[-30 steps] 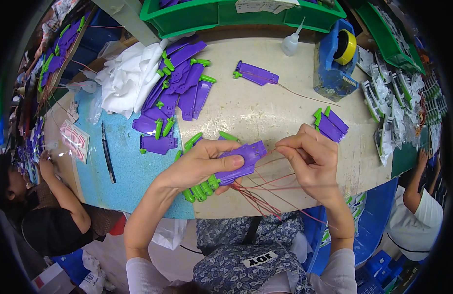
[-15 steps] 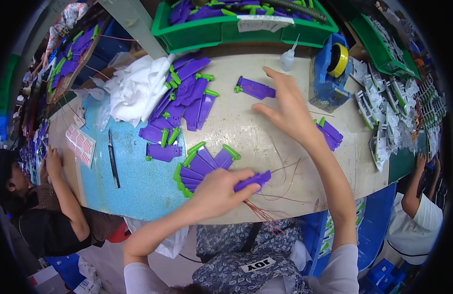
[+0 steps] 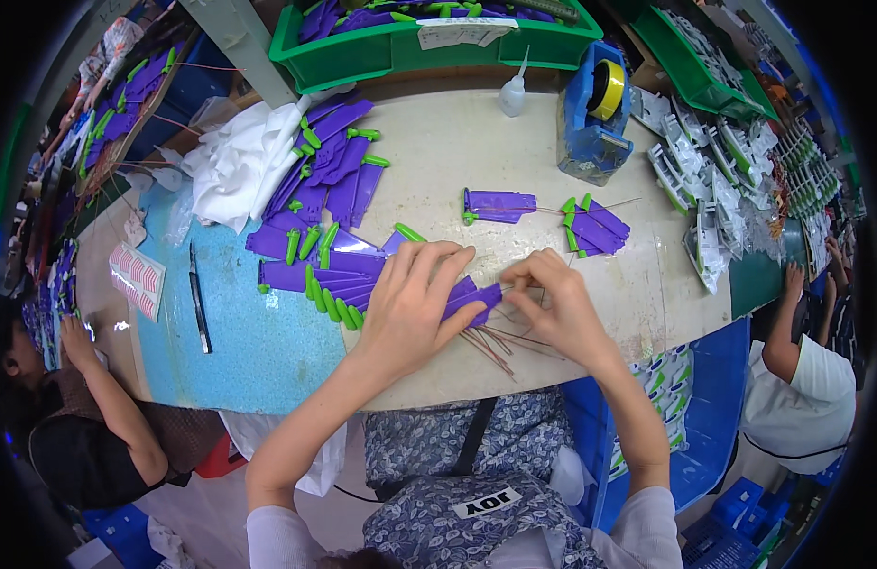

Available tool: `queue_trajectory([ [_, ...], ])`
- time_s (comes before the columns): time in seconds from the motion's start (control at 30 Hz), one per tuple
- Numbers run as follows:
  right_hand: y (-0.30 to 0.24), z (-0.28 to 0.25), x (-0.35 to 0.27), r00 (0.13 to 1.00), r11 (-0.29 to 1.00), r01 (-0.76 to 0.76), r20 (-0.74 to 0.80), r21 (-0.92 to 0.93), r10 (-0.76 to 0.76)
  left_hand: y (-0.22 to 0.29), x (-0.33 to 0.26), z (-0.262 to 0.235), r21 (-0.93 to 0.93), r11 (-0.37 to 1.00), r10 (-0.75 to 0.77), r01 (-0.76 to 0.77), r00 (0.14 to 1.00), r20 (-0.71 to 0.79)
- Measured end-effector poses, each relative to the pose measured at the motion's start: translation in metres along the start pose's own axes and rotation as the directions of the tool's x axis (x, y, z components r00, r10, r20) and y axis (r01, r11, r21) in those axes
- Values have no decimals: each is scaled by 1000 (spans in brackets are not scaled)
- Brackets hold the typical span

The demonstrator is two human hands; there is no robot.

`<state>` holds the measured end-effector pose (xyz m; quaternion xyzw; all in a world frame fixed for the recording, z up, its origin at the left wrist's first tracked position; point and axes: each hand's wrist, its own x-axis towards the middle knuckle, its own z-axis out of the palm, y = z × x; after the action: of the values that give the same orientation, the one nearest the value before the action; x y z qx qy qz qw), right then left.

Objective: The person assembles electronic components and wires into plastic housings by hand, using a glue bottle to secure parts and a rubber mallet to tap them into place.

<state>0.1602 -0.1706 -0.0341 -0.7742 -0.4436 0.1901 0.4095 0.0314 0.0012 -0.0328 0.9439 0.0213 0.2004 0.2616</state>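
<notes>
My left hand (image 3: 410,299) lies over a fan of purple plastic parts (image 3: 348,267) with green ends, gripping one purple part (image 3: 473,302) between thumb and fingers. At that part's right end, my right hand (image 3: 552,305) is closed in a pinch on what looks like a thin wire; the fingertips partly hide it. Below both hands, a bundle of thin reddish wires (image 3: 490,346) spreads over the table. Beyond my right hand lie a single purple part (image 3: 500,206) and a small group of purple parts (image 3: 600,229) with green ends.
Farther left are a purple heap (image 3: 339,156), white cloth (image 3: 234,171) and tweezers (image 3: 199,299) on a blue mat (image 3: 244,341). A green bin (image 3: 362,59), dropper bottle (image 3: 512,97), tape dispenser (image 3: 590,142) and white-green parts (image 3: 709,180) stand beyond. Other people sit at both sides.
My right hand has come back toward me and closed at the held part's end. The single purple part lies nearer the small group. My left hand's part now rests against the fan.
</notes>
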Motion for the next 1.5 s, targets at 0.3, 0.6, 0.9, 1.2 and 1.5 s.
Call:
queue_trajectory([
  [0.3, -13, 18, 3, 990, 992, 127, -70, 8, -126, 24, -23, -2, -97, 990, -103, 102, 995, -7],
  [0.6, -45, -17, -7, 986, 859, -101, -67, 503, 155, 38, -26, -2, -754, 396, -418, 525, 833, 362],
  [0.9, -67, -36, -13, 889, 925, 379, -284, 12, -360, 48, -25, -19, -695, -435, -305, 573, 632, 712],
  [1.2, -72, -28, -22, 941, 945, 255, -278, 203, -194, 53, -31, -20, -577, -650, -103, 493, 696, 711],
  [1.5, -49, -25, -18, 945, 978, 175, -299, 118, -133, 47, -17, -7, -713, -367, -383, 597, 602, 701],
])
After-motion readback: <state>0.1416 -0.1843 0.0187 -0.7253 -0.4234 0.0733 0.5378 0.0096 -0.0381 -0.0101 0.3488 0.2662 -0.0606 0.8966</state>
